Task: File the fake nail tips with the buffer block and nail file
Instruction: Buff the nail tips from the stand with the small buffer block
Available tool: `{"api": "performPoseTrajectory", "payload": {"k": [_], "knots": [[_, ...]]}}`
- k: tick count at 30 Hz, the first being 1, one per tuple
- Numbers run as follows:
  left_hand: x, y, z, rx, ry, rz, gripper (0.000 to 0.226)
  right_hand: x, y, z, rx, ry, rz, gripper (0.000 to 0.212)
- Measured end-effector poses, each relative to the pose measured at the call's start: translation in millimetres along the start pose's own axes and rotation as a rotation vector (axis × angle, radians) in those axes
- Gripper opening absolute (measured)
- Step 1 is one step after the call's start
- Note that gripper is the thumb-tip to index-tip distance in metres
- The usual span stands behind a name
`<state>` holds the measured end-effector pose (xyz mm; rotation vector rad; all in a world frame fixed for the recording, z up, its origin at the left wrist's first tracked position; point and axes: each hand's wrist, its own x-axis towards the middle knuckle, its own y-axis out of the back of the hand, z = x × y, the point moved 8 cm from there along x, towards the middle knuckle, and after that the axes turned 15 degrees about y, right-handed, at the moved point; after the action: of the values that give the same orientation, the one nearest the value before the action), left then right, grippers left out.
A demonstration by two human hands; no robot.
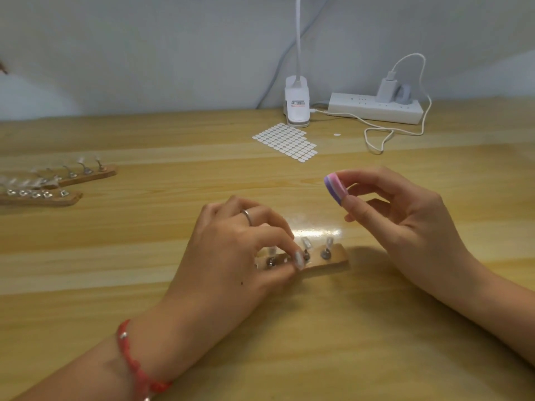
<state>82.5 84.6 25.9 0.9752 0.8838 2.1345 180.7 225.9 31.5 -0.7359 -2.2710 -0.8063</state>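
1. A light wooden plank surface fills the view. On it, near the middle, lies a short pale wooden holder strip with small metal stands. Every place below is given from this holder strip.
2. The left hand lies over the holder strip's left part. Its grip is narrow: the thumb is on the near edge and curled fingers come down on the far side, holding the strip. The exact contact is blurred.
3. The right hand hovers above the holder strip's right end, off the surface. Its grip is a pinch, thumb and forefinger closed on the buffer block.
4. A white power strip with a plugged-in charger lies far behind the holder strip and to its right, by the wall.
5. A white clip-on lamp base stands far behind the holder strip.
6. A sheet of small white oval stickers lies behind the holder strip, in front of the lamp base.
7. Two more wooden strips with stands lie well apart from the holder strip, to its left.
8. The pink-and-purple layered buffer block is held above and behind the holder strip, touching nothing on it.
9. Clear fake nail tips stand upright on the holder strip's stands, to the right of the left hand.
10. A red beaded bracelet circles the left wrist, nearer the camera than the holder strip.
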Motion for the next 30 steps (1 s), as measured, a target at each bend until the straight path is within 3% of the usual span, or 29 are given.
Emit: {"api": "performPoseTrajectory", "payload": {"k": [4, 8, 13, 18, 30], "knots": [[-0.1, 17.2, 6.2, -0.204, -0.051, 0.102, 0.005, -0.7, 1.6, -5.9, -0.007, 0.055, 0.020, 0.026], [-0.3, 27.2, 0.2, -0.365, -0.002, 0.154, 0.006, -2.0, -2.9, -23.9, -0.072, 0.234, -0.069, 0.031], [0.5, 22.7, 0.9, -0.224, -0.016, 0.116, 0.013, -10.7, -23.2, -49.8, -0.170, 0.456, -0.204, 0.029], [-1.3, 24.4, 4.0, -0.069, -0.053, 0.178, 0.018, -11.9, -30.4, -48.1, -0.173, 0.428, -0.214, 0.032], [-2.2, 27.1, 4.7, -0.018, -0.062, 0.225, 0.018, -8.6, -27.0, -50.4, -0.189, 0.441, -0.181, 0.029]]}}
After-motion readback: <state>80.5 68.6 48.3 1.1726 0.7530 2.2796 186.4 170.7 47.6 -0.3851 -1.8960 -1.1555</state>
